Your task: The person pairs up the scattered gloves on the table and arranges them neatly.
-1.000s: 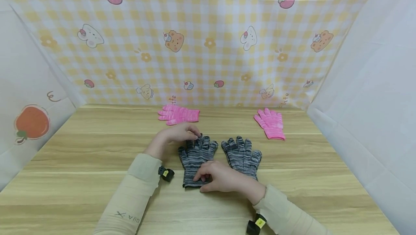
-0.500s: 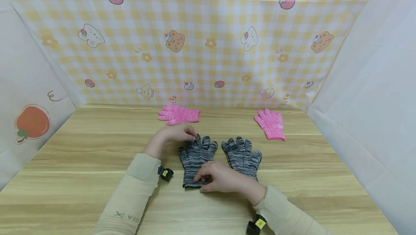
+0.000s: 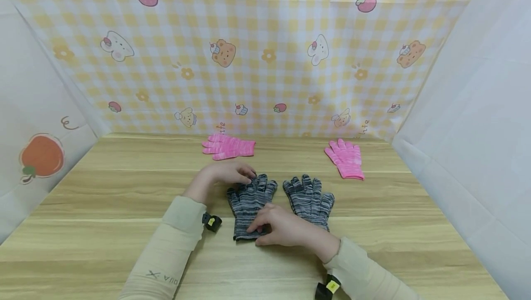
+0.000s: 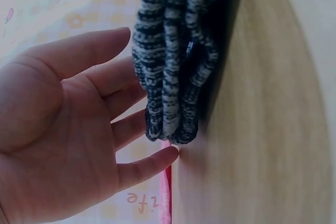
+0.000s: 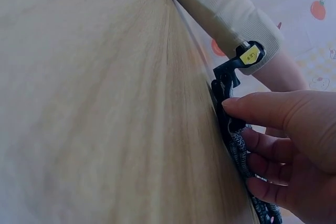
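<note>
Partly covered, the left grey-and-black glove lies on the bench with its cuff towards the person; the left hand is at its fingertips, hiding some of them, and the right hand rests over its cuff. From the left wrist, the left fingers are apart and loosely bent, the thumb well clear of them, but several fingertips disappear behind the knitted glove. From the right wrist, the right thumb overlaps the cuff edge and the other fingers bend against the glove; the index is mostly hidden, so I cannot tell whether they pinch it. The right grey-and-black glove lies just beside, its cuff blocked by the right wrist. Two pink gloves, one left, one right, lie farther back, while both sleeves run out of frame
</note>
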{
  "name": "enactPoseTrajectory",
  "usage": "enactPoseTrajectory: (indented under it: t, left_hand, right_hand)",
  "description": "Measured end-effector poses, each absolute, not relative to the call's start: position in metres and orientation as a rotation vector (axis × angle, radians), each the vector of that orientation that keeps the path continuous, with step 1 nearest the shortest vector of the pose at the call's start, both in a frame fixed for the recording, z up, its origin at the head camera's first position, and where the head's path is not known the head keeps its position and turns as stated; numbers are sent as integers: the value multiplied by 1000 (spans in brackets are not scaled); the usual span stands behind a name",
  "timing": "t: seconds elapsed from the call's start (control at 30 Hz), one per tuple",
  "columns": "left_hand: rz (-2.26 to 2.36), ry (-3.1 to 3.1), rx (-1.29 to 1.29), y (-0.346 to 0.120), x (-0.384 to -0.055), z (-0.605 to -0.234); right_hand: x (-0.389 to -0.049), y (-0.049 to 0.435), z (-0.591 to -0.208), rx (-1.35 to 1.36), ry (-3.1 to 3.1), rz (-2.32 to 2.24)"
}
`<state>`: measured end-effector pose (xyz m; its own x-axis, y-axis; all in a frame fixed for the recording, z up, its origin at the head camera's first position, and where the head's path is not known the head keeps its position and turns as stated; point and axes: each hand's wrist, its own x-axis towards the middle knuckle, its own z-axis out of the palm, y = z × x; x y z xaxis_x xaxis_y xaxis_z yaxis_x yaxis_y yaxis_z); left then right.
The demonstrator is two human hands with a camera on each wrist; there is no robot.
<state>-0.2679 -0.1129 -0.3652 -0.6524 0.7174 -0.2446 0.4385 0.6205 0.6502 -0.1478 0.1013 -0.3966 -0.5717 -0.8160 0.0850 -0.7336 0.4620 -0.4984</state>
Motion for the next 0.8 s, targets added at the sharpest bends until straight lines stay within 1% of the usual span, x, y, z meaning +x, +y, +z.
enactPoseTrajectory:
  t: [0.23,0.57,0.8]
  left_hand:
    - [768,2361,874,-111,-265,-364]
    - [849,2349,1010,-105,-267,-366]
    - [847,2287,1000,-100,-266,-368]
  right_hand:
    - [-148,101,-398,-1347,2529,-738]
    - [-149,102,-398,-1327,2512,-768]
    - [-150,101,-399,-1332,2507,-783]
